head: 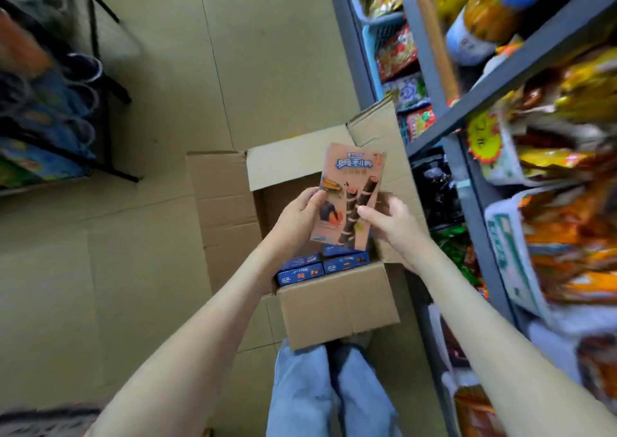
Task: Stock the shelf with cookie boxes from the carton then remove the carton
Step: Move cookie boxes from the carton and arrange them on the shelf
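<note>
Early days I reckon: my left hand (302,211) and right hand (392,224) both grip one cookie box (350,196) right above the open carton (337,306), more boxes (320,266) sit inside it (can't see how many), and the shelf (500,79) waits beside the carton.

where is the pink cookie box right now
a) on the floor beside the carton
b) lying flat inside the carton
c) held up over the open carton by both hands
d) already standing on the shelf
c: the left hand and right hand each grip a side of the pink cookie box, which is raised above the open carton where blue boxes remain.
</note>
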`<state>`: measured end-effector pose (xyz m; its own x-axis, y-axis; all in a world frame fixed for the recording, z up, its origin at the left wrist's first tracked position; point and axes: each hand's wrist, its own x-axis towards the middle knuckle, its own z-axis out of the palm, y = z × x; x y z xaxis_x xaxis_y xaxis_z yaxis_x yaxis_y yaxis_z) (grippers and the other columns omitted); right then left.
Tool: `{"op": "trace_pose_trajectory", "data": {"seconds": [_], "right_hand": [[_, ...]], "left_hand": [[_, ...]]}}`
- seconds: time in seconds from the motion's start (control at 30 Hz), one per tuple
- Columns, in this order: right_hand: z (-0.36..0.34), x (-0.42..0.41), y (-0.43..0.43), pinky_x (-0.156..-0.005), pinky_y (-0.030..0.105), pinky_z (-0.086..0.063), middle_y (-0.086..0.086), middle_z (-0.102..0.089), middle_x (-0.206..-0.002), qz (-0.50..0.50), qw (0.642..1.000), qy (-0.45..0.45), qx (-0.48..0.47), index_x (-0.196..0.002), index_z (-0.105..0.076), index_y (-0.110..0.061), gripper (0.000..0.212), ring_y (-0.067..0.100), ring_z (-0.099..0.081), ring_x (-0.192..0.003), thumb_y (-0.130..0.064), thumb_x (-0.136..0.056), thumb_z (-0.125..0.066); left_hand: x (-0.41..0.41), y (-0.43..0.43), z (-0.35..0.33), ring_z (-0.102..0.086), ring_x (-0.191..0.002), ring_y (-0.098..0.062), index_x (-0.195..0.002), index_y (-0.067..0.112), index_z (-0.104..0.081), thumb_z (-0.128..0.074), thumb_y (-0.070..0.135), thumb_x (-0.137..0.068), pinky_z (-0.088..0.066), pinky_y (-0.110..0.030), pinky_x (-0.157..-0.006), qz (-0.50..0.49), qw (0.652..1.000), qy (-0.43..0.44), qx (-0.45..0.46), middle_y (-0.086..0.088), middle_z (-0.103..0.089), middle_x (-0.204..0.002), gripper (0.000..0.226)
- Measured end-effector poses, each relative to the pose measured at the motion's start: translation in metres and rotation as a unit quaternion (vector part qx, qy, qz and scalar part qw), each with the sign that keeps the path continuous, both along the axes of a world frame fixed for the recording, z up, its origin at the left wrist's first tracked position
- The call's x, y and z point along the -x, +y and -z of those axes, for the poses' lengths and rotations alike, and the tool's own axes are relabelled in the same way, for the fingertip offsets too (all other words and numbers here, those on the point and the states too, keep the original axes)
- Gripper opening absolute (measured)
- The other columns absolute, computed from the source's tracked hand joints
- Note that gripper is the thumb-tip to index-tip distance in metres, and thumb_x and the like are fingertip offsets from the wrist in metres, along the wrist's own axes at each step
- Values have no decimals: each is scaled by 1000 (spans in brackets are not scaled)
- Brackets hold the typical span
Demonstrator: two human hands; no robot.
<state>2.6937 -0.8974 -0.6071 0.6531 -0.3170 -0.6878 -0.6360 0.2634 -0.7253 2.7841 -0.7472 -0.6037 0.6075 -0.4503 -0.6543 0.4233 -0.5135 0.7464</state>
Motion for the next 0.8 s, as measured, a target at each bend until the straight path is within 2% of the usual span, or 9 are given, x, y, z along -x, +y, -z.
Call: {"op": "trace_pose_trajectory", "data": {"seconds": [0.07, 0.13, 0.23, 0.33, 0.4, 0.47, 0.53, 0.67, 0.8], "right_hand": [[-57, 1, 0, -95, 49, -49, 2, -68, -105, 20, 998, -26, 55, -97, -57, -22, 21, 21, -64, -103, -18, -81, -70], [-111, 4, 4, -92, 45, -51, -4, -66, -98, 38, 990, -54, 126, -92, -53, -25, 21, 15, -64, -95, -17, -82, -69], [-193, 21, 11, -79, 33, -51, -7, -62, -90, 79, 973, -95, 194, -97, -48, -21, 24, 11, -62, -87, -13, -86, -67], [-263, 52, 23, -77, 35, -56, -5, -63, -98, 113, 963, -122, 212, -109, -46, -19, 35, 13, -65, -94, -15, -84, -70], [-301, 77, 30, -86, 38, -55, -7, -61, -109, 115, 954, -152, 232, -120, -43, -20, 49, 5, -62, -100, -15, -80, -73], [-329, 103, 40, -84, 14, -51, -10, -52, -119, 86, 956, -153, 234, -134, -37, -15, 62, -2, -54, -102, -9, -82, -70], [-354, 132, 48, -71, -2, -42, -2, -47, -117, 70, 960, -146, 229, -137, -32, -13, 60, -4, -47, -98, 1, -87, -63], [-386, 202, 48, -73, 16, -48, 5, -53, -101, 100, 937, -192, 275, -116, -40, -23, 46, 2, -56, -88, -8, -81, -66], [-419, 277, 43, -70, 20, -42, -1, -54, -82, 149, 888, -183, 395, -100, -49, -7, 19, 3, -51, -75, 1, -88, -61]], "left_hand": [[-1, -13, -54, -64, -92, -23, -100, 21, -60, -40, 24, -101, -48, -41, -90, 14, 998, -65, -12, -6, -67, -94, 21], [4, -28, -104, -61, -103, -28, -117, 13, -58, -44, 19, -96, -47, -40, -92, 30, 982, -181, -45, -10, -67, -106, 26], [26, -44, -189, -60, -103, -24, -130, 16, -50, -53, 29, -88, -49, -38, -92, -3, 963, -270, 4, -6, -62, -114, 43], [60, -55, -263, -48, -121, -17, -141, 19, -38, -57, 45, -88, -37, -23, -97, 31, 954, -293, 49, -5, -52, -131, 62], [83, -60, -295, -44, -124, -17, -143, 20, -33, -60, 60, -79, -37, -26, -99, 88, 957, -266, 76, -3, -48, -134, 79], [106, -64, -319, -49, -117, -21, -135, 20, -38, -60, 70, -69, -44, -36, -97, 133, 953, -248, 109, -3, -52, -125, 86], [128, -66, -343, -56, -104, -18, -123, 24, -44, -64, 66, -66, -49, -35, -88, 180, 946, -223, 154, -1, -57, -111, 73], [166, -70, -384, -57, -62, 10, -97, 29, -53, -64, 20, -88, -47, -13, -64, 262, 923, -154, 236, 12, -63, -79, 17], [213, -79, -422, -63, -75, -3, -90, 28, -63, -58, 25, -81, -53, -36, -81, 290, 895, -142, 307, 15, -71, -77, 11]]}}
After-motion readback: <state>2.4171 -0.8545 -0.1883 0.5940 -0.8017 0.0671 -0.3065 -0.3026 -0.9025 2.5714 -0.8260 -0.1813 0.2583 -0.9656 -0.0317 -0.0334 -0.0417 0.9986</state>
